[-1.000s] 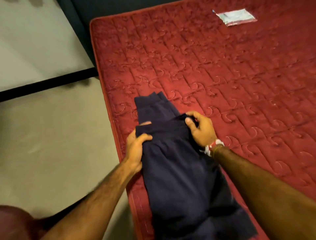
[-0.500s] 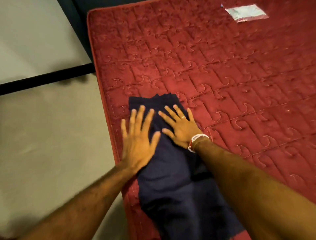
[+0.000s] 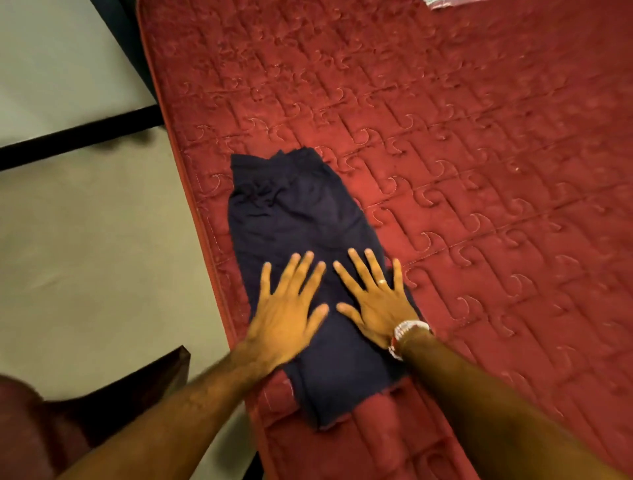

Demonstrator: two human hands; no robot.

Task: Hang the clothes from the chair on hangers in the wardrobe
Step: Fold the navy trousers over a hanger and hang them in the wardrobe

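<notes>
Head camera, from the left: pale floor fills the left of the frame, crossed by a black strip in the upper left, and a dark brown wooden corner shows at lower left. Next comes the red quilted mattress, its edge running down the middle of the frame. A folded navy garment lies on it along that edge, at centre frame. My left hand, a little blurred, lies flat on the garment's lower half, fingers straight and spread, gripping nothing. Just right of it, not touching, my right hand presses flat the same way, fingers splayed, with a ring on one finger and a pale wristband. A plastic packet is cut off at the top edge, upper right.
</notes>
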